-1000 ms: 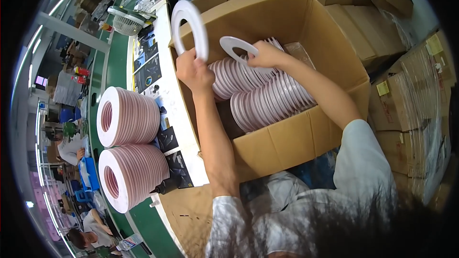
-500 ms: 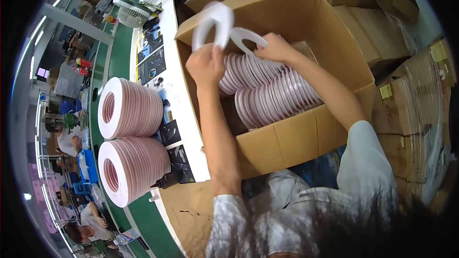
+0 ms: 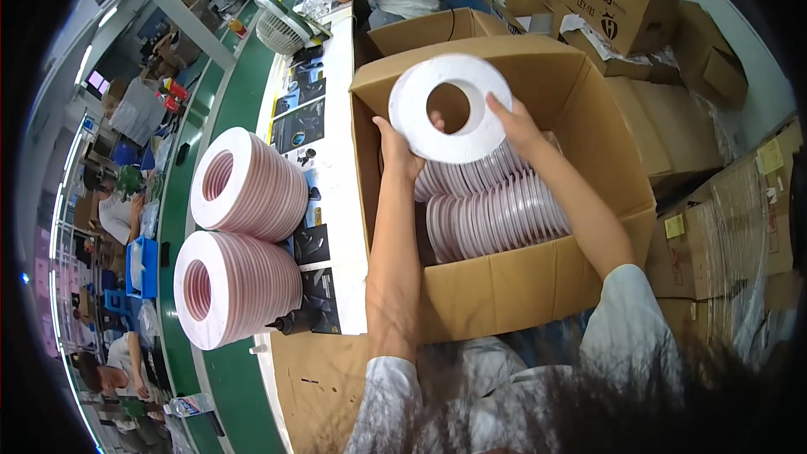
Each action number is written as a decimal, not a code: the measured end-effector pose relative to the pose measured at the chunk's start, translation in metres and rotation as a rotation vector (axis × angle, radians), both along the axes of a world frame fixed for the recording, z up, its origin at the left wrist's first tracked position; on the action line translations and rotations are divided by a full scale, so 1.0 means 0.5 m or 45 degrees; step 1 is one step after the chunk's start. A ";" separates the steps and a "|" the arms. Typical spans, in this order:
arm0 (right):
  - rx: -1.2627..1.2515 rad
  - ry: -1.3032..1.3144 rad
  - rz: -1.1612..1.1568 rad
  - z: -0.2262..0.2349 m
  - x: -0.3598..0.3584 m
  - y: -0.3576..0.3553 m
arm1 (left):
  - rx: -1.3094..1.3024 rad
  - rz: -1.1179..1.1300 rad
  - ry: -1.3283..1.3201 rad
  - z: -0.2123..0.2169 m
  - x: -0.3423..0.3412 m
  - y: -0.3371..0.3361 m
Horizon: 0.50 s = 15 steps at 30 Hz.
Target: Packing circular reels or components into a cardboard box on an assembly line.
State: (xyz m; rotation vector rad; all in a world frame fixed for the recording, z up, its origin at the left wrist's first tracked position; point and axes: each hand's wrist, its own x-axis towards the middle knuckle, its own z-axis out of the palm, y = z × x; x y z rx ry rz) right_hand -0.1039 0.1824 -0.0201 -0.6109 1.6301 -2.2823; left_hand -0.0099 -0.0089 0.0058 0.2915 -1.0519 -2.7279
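- Two stacks (image 3: 256, 181) on one bench (image 3: 231, 387).
- Left hand (image 3: 401, 151) gripping the held ring's (image 3: 412, 109) left edge.
- That ring, above one box (image 3: 504, 303); whether doubled, cannot tell.
- Two rows (image 3: 496, 217) inside.
- Right hand (image 3: 519, 128) pinching its right side.

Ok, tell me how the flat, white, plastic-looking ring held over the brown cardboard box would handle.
The white ring is likely stiff: its face shows no visible sag in the right hand. It may be light for its width, given the open centre. Set on edge, its round outline would probably let it roll.
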 end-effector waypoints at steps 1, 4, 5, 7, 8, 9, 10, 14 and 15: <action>0.020 0.068 -0.047 -0.004 -0.006 -0.019 | 0.067 -0.134 0.022 -0.021 -0.007 -0.032; 0.163 0.237 -0.215 -0.035 -0.036 -0.011 | 0.074 -0.187 -0.030 -0.009 -0.012 0.002; 0.263 0.328 -0.311 -0.040 -0.035 -0.009 | 0.111 -0.201 -0.014 -0.001 -0.006 0.009; 0.466 0.471 -0.469 -0.034 -0.035 -0.001 | 0.114 -0.158 -0.096 -0.001 -0.017 0.018; 0.663 0.592 -0.629 -0.029 -0.030 -0.002 | 0.093 -0.177 -0.071 -0.022 -0.027 0.008; 0.766 0.942 -0.505 0.000 -0.002 -0.013 | 0.102 -0.118 -0.117 -0.034 -0.019 -0.015; 0.844 1.302 -0.379 0.052 0.039 -0.013 | 0.117 -0.055 -0.161 -0.047 -0.007 -0.037; 1.284 1.788 0.098 0.088 0.128 -0.012 | 0.338 -0.071 -0.056 -0.059 -0.010 -0.048; 1.304 1.853 0.102 0.111 0.124 -0.003 | 0.325 -0.208 -0.078 -0.046 -0.024 -0.039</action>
